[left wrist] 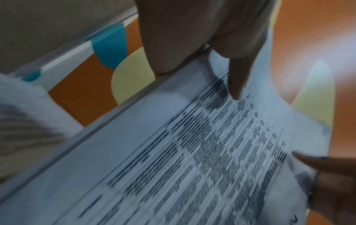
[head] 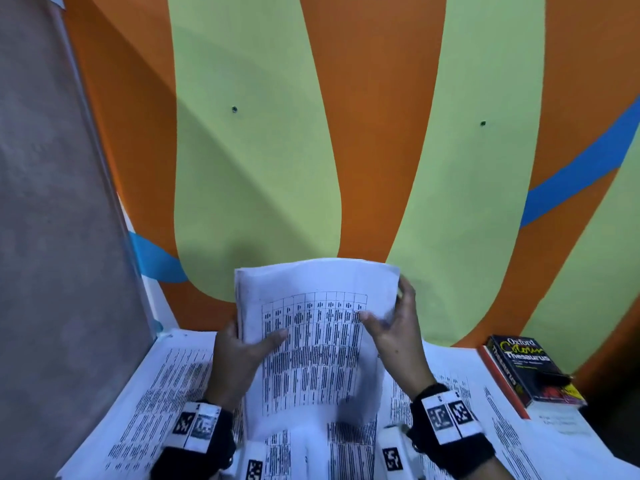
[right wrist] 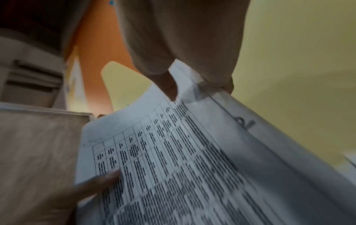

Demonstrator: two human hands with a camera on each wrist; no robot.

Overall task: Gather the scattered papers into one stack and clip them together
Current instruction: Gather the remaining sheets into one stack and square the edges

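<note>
A stack of printed papers with a black table on the top sheet stands nearly upright above the table. My left hand grips its left edge, thumb across the front. My right hand holds the right edge, thumb on the front and fingers behind. The left wrist view shows the stack under my left thumb. In the right wrist view the same stack sits under my right thumb. A black binder clip lies on a book at the right.
More printed sheets cover the table under and around my hands. A black Oxford thesaurus lies at the right edge. An orange, green and blue wall rises just behind. A grey panel closes the left side.
</note>
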